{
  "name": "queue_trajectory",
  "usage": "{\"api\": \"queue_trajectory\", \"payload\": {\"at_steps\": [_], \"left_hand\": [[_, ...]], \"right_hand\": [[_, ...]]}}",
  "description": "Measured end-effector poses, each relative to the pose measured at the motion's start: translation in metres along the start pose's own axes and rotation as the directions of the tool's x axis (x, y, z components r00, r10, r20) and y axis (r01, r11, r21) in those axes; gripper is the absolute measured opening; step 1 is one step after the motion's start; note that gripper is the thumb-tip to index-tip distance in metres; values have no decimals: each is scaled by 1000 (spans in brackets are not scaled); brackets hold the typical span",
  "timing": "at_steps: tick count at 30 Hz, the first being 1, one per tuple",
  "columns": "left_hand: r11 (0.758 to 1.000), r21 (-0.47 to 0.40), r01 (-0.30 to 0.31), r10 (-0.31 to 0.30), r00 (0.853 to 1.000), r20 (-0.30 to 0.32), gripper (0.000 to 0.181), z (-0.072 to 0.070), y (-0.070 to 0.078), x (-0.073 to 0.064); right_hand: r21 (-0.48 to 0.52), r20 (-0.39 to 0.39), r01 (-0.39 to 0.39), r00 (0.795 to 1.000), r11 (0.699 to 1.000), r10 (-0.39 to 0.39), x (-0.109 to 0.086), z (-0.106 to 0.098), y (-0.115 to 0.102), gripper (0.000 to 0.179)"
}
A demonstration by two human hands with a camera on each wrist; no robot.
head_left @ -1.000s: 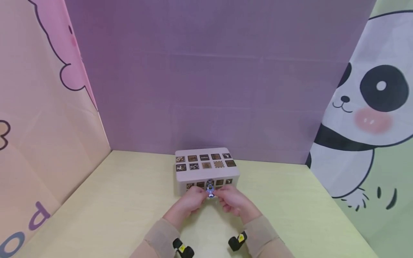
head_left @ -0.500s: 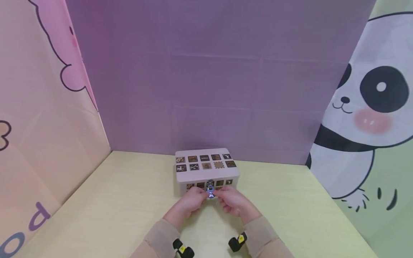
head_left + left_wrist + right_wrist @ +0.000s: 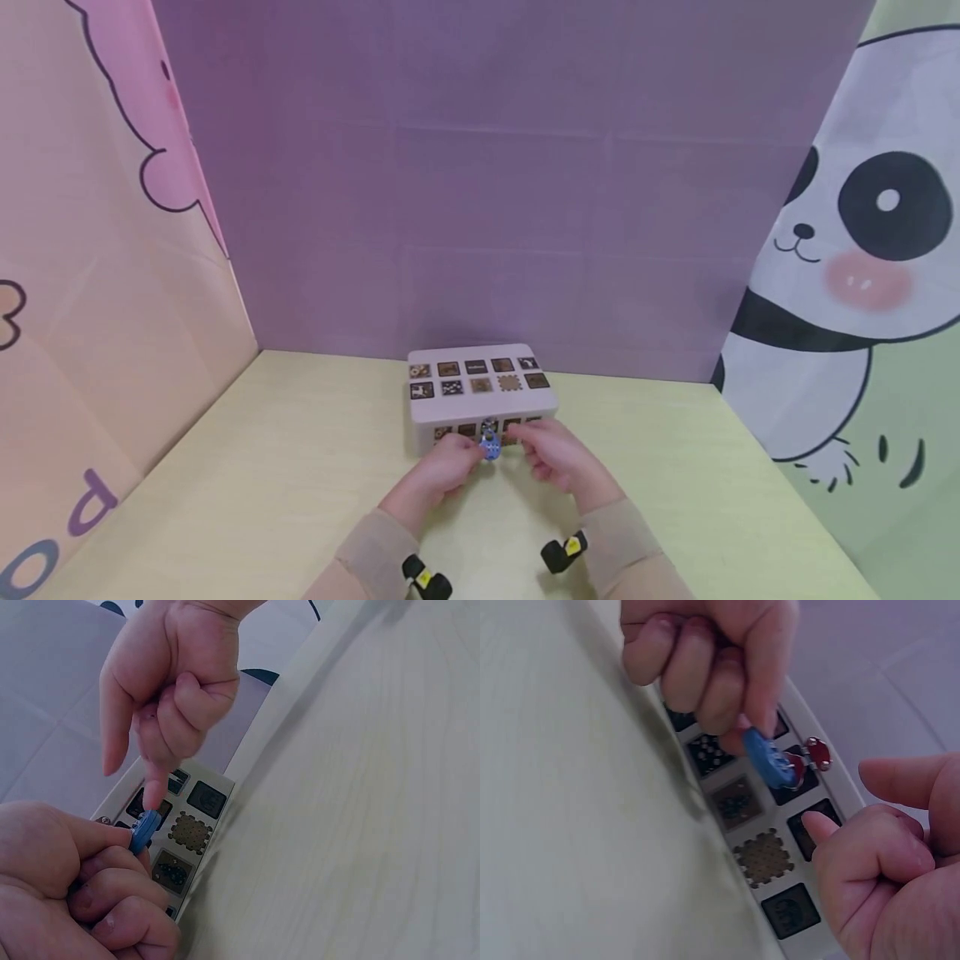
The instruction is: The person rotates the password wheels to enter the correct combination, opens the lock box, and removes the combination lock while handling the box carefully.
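A blue padlock [image 3: 490, 447] hangs at the metal clasp [image 3: 818, 753] on the front of a white box [image 3: 480, 407]. Small dark picture squares cover the box, whose lid is down. My left hand [image 3: 448, 463] pinches the padlock between thumb and index finger, from its left side; the right wrist view shows pale marks on the padlock's face [image 3: 771, 761]. To the right of it, my right hand [image 3: 561, 457] holds nothing. In the right wrist view its thumb and index finger stand apart from each other and from the padlock, while the other fingers are bent.
The box stands on a pale wooden table [image 3: 300, 483], close to a purple back wall [image 3: 487, 208]. Printed fabric walls flank the table, with a panda [image 3: 825, 333] on the right one. Each wrist carries a black camera [image 3: 564, 552] on a beige cuff.
My right hand has let go of the padlock and moved a little to the right and up. The padlock has turned, showing its marked blue face. My left hand has stayed on it.
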State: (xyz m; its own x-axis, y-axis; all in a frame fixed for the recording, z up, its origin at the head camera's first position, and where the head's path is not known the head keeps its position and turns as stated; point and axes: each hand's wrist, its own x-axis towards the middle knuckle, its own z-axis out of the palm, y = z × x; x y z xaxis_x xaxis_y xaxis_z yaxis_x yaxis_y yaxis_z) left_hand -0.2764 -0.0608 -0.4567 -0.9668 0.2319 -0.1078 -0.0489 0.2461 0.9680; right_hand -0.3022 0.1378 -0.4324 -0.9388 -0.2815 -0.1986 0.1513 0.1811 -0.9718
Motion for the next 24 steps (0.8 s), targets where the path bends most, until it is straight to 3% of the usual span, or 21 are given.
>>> {"api": "queue_trajectory", "payload": {"at_steps": [14, 24], "left_hand": [[1000, -22, 9, -9, 1000, -1, 32, 0, 2, -2], [999, -31, 16, -15, 1000, 17, 38, 0, 0, 1]], "right_hand": [[56, 8, 37, 999, 998, -37, -7, -17, -15, 45], [8, 4, 44, 999, 999, -44, -6, -18, -13, 46]]}}
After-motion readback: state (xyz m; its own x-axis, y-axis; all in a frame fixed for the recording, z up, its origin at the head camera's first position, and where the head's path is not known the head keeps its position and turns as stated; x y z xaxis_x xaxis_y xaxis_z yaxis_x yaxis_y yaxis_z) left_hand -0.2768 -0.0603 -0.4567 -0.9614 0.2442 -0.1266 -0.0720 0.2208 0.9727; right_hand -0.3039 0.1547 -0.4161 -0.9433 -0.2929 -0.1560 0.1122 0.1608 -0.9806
